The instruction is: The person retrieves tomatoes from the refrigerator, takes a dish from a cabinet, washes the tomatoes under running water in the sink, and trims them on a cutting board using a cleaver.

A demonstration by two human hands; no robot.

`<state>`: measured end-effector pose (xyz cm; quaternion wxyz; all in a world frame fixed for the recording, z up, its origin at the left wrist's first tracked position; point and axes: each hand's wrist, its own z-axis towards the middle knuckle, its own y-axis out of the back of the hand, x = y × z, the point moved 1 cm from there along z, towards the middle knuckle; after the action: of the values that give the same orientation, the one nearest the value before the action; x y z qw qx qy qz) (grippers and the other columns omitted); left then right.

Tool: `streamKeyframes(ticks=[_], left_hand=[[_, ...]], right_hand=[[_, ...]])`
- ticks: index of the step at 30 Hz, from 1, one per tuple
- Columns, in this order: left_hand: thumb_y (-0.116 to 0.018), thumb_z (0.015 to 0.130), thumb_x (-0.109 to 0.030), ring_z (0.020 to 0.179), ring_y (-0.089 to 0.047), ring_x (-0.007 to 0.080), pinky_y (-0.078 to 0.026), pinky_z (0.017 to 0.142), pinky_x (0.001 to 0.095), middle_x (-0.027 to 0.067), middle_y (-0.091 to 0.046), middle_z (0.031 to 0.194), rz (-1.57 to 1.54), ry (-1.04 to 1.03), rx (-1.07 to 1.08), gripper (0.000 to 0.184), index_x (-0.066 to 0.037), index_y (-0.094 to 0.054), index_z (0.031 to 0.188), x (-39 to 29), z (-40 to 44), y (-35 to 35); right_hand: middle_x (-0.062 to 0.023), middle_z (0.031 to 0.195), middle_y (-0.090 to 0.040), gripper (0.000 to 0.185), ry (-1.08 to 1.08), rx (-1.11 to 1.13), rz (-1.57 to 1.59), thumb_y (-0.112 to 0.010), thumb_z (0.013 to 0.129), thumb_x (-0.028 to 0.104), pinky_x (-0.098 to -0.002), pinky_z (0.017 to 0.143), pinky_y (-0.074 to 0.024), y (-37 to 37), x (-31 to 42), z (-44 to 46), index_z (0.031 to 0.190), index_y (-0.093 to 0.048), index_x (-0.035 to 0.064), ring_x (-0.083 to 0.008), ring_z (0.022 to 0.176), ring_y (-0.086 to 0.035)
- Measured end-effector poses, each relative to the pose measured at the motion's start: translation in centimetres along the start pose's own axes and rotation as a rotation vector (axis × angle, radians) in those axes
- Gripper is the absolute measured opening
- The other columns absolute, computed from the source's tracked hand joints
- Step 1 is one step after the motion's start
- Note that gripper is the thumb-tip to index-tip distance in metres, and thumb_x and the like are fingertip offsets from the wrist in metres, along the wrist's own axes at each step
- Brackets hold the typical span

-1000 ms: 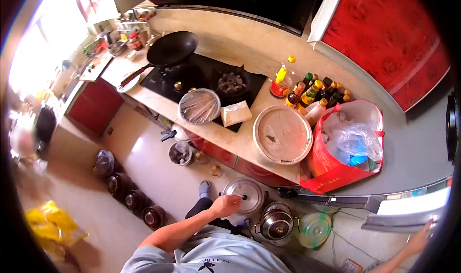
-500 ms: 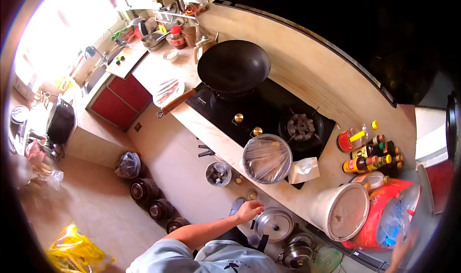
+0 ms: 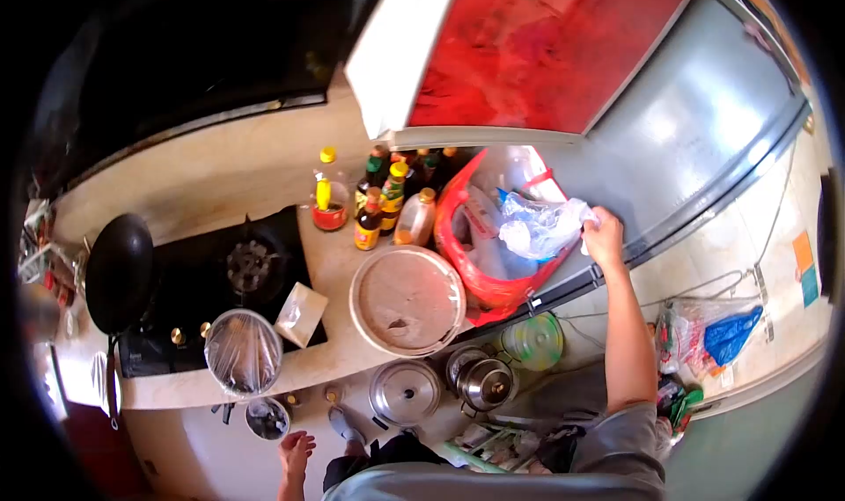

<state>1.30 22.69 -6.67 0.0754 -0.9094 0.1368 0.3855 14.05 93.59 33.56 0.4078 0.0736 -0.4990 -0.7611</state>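
Observation:
My right hand (image 3: pixel 605 237) is closed on a crumpled clear plastic bag (image 3: pixel 544 226). The clear bag spreads over the opening of a red plastic bag (image 3: pixel 458 237), which stands at the counter's right end and holds other plastic and something blue. Low in the view, my left hand (image 3: pixel 297 451) hangs with loosely parted fingers and nothing in it. Nearest to it is a small bin (image 3: pixel 268 419) with a dark liner on the floor. A round white bucket with a lid (image 3: pixel 407 301) stands left of the red bag.
Sauce bottles (image 3: pixel 368 219) cluster behind the bucket. A black wok (image 3: pixel 120 272) sits on the gas stove (image 3: pixel 202 298), near a plastic-covered bowl (image 3: pixel 244 351) and a white box (image 3: pixel 301 314). Metal pots (image 3: pixel 487 385) stand on the floor. A red cabinet door (image 3: pixel 546 43) is overhead.
The view has swung right, bringing the red bag to the middle. My right hand has taken hold of the clear plastic bag. My left hand now hangs lower, near the bin.

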Motion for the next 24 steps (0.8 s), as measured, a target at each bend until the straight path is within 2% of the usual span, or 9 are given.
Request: streamKeyframes(ticks=[1,2,5,7,11,13,14,17,24], left_hand=[[-0.061,0.092,-0.016,0.072,-0.069,0.017,-0.05,0.059,0.0262,0.0122,-0.072,0.091,0.045,-0.009,0.006,0.022,-0.001,-0.064,0.107,0.0,-0.3,-0.2],[-0.061,0.092,-0.016,0.072,-0.069,0.0172,-0.05,0.059,0.0266,0.0122,-0.072,0.091,0.089,-0.02,0.008,0.022,-0.001,-0.064,0.108,0.1,-0.6,-0.4],[-0.061,0.091,-0.016,0.073,-0.07,0.0179,-0.051,0.06,0.0275,0.012,-0.073,0.092,0.152,-0.048,0.012,0.023,0.0,-0.065,0.108,0.2,-1.2,-1.3],[-0.062,0.091,-0.016,0.074,-0.07,0.0186,-0.052,0.062,0.0279,0.0119,-0.073,0.091,0.208,-0.056,0.018,0.024,0.001,-0.065,0.108,-0.2,-2.2,-2.3],[-0.068,0.09,-0.018,0.077,-0.069,0.0173,-0.055,0.068,0.0295,0.0118,-0.072,0.089,0.303,-0.233,0.121,0.029,0.002,-0.067,0.109,4.0,-3.1,0.2],[-0.069,0.089,-0.022,0.081,-0.068,0.0138,-0.055,0.07,0.0293,0.0079,-0.072,0.086,0.513,-0.189,-0.05,0.029,-0.001,-0.068,0.109,8.1,-5.1,3.6],[-0.067,0.089,-0.03,0.087,-0.069,0.0156,-0.054,0.076,0.0318,0.0096,-0.074,0.094,0.723,0.101,-0.167,0.032,-0.004,-0.07,0.108,4.0,-10.3,2.7],[-0.063,0.083,-0.034,0.097,-0.069,0.031,-0.054,0.087,0.0385,0.0163,-0.072,0.1,0.569,0.003,-0.54,0.036,-0.008,-0.072,0.107,10.6,-17.6,6.8],[-0.062,0.077,-0.032,0.091,-0.07,0.0289,-0.054,0.084,0.0378,0.0162,-0.073,0.095,0.295,0.247,-0.707,0.037,-0.006,-0.075,0.099,22.7,-26.9,11.6]], right_hand=[[-0.0195,0.072,-0.064,0.012,-0.117,-0.057,0.094,-0.057,0.081,0.006,-0.0439,0.066,-0.0508,0.3,-0.9,0.6,0.09,-0.063,0.0006,-0.0378,0.07,-0.066],[-0.0062,0.074,-0.064,0.011,-0.234,-0.061,0.299,-0.054,0.09,0.007,-0.0293,0.045,-0.0465,0.5,-2.0,1.0,0.09,-0.063,-0.0001,-0.0115,0.058,-0.061],[-0.0053,0.076,-0.064,0.013,-0.414,-0.203,0.672,-0.056,0.091,0.008,-0.0281,0.047,-0.0488,0.7,-0.3,2.0,0.096,-0.063,-0.0007,-0.0134,0.057,-0.061],[-0.0151,0.097,-0.068,0.032,-0.238,-0.178,0.395,-0.065,0.088,0.019,-0.0355,0.067,-0.0565,-1.4,-0.5,3.0,0.113,-0.061,0.0001,-0.024,0.081,-0.068],[-0.0286,0.145,-0.041,0.093,-0.03,0.536,-0.284,-0.078,0.074,0.045,-0.0464,0.113,-0.0313,-0.9,6.6,-0.2,0.148,-0.037,0.0079,-0.0371,0.138,-0.037],[-0.0236,0.134,-0.054,0.079,0.462,0.368,0.231,-0.072,0.082,0.041,-0.0425,0.103,-0.0436,-0.7,7.6,-2.3,0.144,-0.041,0.002,-0.034,0.126,-0.052],[-0.0226,0.137,-0.052,0.074,0.55,0.323,0.308,-0.07,0.085,0.036,-0.0427,0.106,-0.041,-1.6,7.5,-2.0,0.144,-0.042,0.0015,-0.0341,0.127,-0.05],[-0.0197,0.146,-0.044,0.059,0.539,0.178,0.261,-0.064,0.091,0.021,-0.0431,0.112,-0.0331,-4.8,6.7,-3.6,0.142,-0.044,0.0001,-0.0346,0.133,-0.043],[-0.0175,0.12,-0.061,0.049,0.714,0.888,0.724,-0.068,0.089,0.021,-0.0351,0.088,-0.0509,2.7,26.7,-24.8,0.13,-0.053,-0.0028,-0.0237,0.103,-0.064]])
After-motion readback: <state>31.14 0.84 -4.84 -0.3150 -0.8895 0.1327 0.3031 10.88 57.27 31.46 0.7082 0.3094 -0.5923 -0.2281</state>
